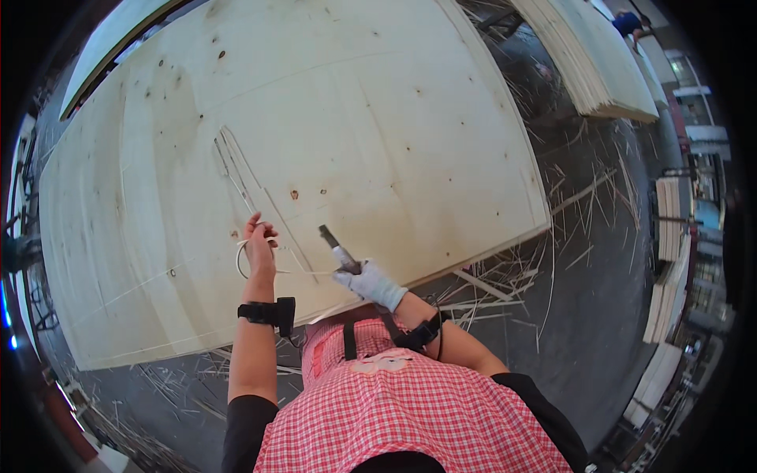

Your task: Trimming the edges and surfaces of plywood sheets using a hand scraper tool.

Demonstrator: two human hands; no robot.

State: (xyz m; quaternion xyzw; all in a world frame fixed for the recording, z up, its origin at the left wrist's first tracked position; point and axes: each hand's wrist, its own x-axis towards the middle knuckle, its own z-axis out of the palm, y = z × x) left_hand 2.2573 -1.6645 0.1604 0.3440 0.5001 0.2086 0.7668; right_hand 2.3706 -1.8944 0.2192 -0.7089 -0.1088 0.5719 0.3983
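Note:
My bare left hand (259,240) is closed on thin pale strips of veneer (240,177), one of which runs up over the sheet and another curls in a loop below. My right hand (371,281), in a white glove, grips a knife (330,238) with a dull flat blade and wrapped handle, its tip pointing up-left above the sheet. Both hands are over the near part of a large pale plywood sheet (355,134) marked with knots, narrow slits and faint lines.
Another board stack (587,59) stands at upper right, with a person (627,24) beyond it. A further sheet (118,35) lies at upper left. Wood scraps (583,197) litter the grey floor around the sheet. Bundled boards (669,221) stand along the far right.

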